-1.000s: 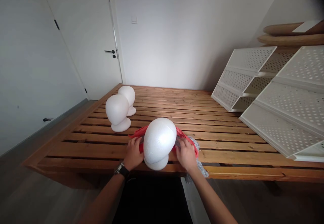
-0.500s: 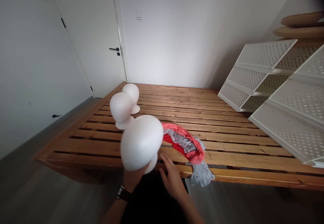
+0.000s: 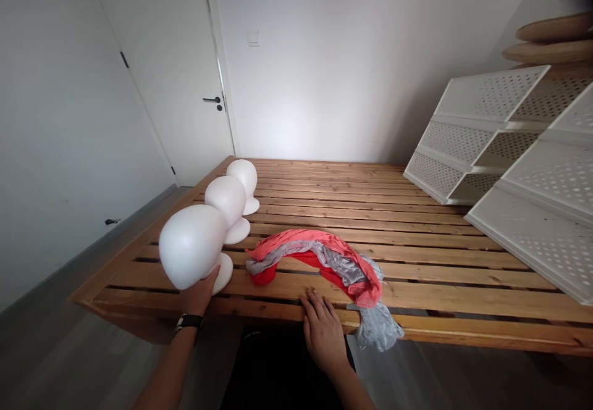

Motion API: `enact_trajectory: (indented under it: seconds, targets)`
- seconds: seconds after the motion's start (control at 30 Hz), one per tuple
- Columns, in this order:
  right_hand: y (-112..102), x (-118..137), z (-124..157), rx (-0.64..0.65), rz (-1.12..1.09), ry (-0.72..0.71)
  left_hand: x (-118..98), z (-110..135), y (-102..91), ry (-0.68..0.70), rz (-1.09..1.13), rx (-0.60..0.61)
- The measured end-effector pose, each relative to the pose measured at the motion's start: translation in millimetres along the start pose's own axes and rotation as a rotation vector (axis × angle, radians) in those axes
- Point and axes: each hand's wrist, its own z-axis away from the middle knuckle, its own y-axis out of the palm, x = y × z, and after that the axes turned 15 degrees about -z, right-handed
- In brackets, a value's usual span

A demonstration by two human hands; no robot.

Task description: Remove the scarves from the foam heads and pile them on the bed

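Observation:
My left hand, with a dark watch on its wrist, is wrapped round the neck of a white mannequin head. That head is at the near left of the slatted wooden platform, its round base at or just above the slats. Behind it stand a second mannequin head and a third mannequin head, in a row. Resting on the front slats, my right hand lies flat with its fingers stretched out and nothing in it. Just beyond its fingertips a coral-red and grey cloth is spread in an arc, its grey end hanging over the front edge.
The slatted wooden platform reaches to the back wall. White perforated racks stand on the right, with rounded wooden pieces above them. A white door with a black handle is at the left.
My left hand has carried the nearest mannequin head leftward, in line with the other two. More of the cloth shows now. My right hand has settled flat on the slats.

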Motion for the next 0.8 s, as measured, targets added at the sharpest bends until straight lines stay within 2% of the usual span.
enact_trajectory:
  seconds: [0.1, 0.2, 0.3, 0.4, 0.5, 0.57, 0.67, 0.73, 0.8]
  targets:
    - [-0.6, -1.2, 0.2, -0.018, 0.02, -0.029, 2.9, -2.5, 7.4, -0.023, 0.0, -0.039]
    - [-0.2, -1.7, 0.8, -0.033, 0.039, -0.047, 9.4, -5.0, 8.3, -0.023, -0.009, -0.003]
    - [0.9, -2.4, 1.2, -0.057, 0.036, -0.056, 19.5, 3.3, 3.2, 0.066, 0.036, -0.051]
    - [2.0, -4.5, 1.3, -0.076, 0.028, -0.072, 29.2, 34.2, -2.0, 0.117, 0.022, -0.17]
    - [2.5, -5.8, 1.4, -0.056, 0.003, -0.057, 31.8, 85.3, -2.1, 0.137, -0.033, -0.213]
    - [3.0, -5.0, 2.1, -0.014, -0.033, -0.011, 26.7, 120.3, 0.7, 0.25, -0.02, -0.137]
    - [3.0, -2.0, 3.5, 0.05, -0.086, 0.086, 7.6, 152.8, 8.6, 0.5, -0.007, 0.117]
    - [0.1, 0.0, 2.7, 0.091, -0.103, 0.126, -13.2, 155.0, 15.5, 0.655, -0.015, 0.305]
    - [-7.6, 0.9, -2.2, 0.143, -0.108, 0.127, -40.2, 144.6, 23.1, 0.789, -0.047, 0.485]
